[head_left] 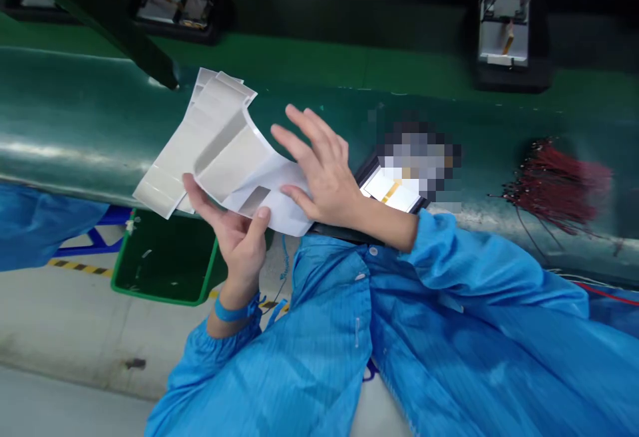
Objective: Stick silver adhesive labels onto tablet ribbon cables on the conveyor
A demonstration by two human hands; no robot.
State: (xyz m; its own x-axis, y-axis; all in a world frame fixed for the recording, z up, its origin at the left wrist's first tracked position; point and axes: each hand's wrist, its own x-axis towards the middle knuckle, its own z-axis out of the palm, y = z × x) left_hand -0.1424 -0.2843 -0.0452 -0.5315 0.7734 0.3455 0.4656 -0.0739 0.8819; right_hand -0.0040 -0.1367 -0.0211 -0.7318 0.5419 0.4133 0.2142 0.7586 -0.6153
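Observation:
A curled white sticker sheet (287,174) with a grey rectangular patch rests in my left hand (237,241). My left thumb presses on its lower edge, and the index finger reaches along its left side. Over the sheet's right end is my right hand (324,174), its fingers spread and its thumb at the paper. Whether that thumb touches the sheet I cannot tell. More silvery-white label sheets (172,157) lie overlapping on the green mat behind. Partly blurred out, a dark-framed device (394,187) with a white panel and orange tape lies beyond my right wrist.
A bundle of red and black wires (559,184) lies on the mat at right. Dark holders with device parts (174,8) and another unit (504,38) stand at the back. A green bar (110,24) slants in from upper left. Below the table edge stands a green bin (160,297).

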